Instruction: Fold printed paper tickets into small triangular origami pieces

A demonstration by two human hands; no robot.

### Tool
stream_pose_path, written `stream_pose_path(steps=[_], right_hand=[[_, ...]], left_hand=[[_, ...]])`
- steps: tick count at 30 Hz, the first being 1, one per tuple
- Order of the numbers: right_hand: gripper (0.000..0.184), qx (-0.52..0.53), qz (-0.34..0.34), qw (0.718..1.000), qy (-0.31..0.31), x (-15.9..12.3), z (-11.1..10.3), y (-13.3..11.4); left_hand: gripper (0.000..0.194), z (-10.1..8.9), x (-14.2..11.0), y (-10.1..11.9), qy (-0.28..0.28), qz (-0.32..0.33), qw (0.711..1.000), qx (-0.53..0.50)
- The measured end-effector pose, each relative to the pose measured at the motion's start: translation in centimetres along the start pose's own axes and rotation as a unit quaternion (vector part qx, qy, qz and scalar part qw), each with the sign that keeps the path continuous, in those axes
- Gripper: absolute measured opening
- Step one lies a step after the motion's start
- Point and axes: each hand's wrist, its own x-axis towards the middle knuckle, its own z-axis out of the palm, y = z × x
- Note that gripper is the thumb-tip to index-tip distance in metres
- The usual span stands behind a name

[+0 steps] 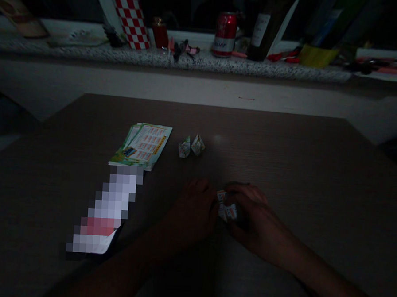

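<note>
A small folded paper piece (227, 211) with printed numbers lies between my two hands, low over the table. My right hand (256, 213) grips its right side, thumb below and fingers curled over the top. My left hand (197, 206) is closed at the paper's left edge; its fingertips are in deep shadow. Beyond my hands stand two folded paper shapes, a left one (184, 147) and a right one (198, 145), side by side. To their left is a stack of printed calendar sheets (145, 143) in green and white.
A phone-like object (107, 210), blurred out by pixels, lies left of my left arm on the wooden table (284, 153). Along the granite sill (196, 65) behind stand a red can (225, 34), a dark tube (261, 34) and a red-and-white checkered container (132, 21).
</note>
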Motion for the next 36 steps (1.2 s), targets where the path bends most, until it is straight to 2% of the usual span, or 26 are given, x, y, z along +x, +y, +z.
stream_pose_path(steps=[4, 9, 16, 36], right_hand=[[0.037, -0.012, 0.004, 1.0, -0.004, -0.15, 0.11, 0.42], [0.025, -0.015, 0.005, 1.0, -0.004, -0.19, 0.1, 0.48], [0.017, -0.022, 0.002, 1.0, -0.012, -0.19, 0.02, 0.38], [0.017, -0.013, 0.002, 1.0, -0.023, -0.02, -0.57, -0.05]], left_hand=[[0.011, 0.42, 0.07, 0.05, 0.012, -0.014, 1.0, -0.003], [0.011, 0.6, 0.0, 0.23, 0.027, -0.037, 0.999, 0.008], [0.011, 0.52, 0.1, 0.37, 0.028, -0.052, 0.998, 0.034], [0.014, 0.71, 0.18, 0.38, 0.035, -0.043, 0.995, 0.082]])
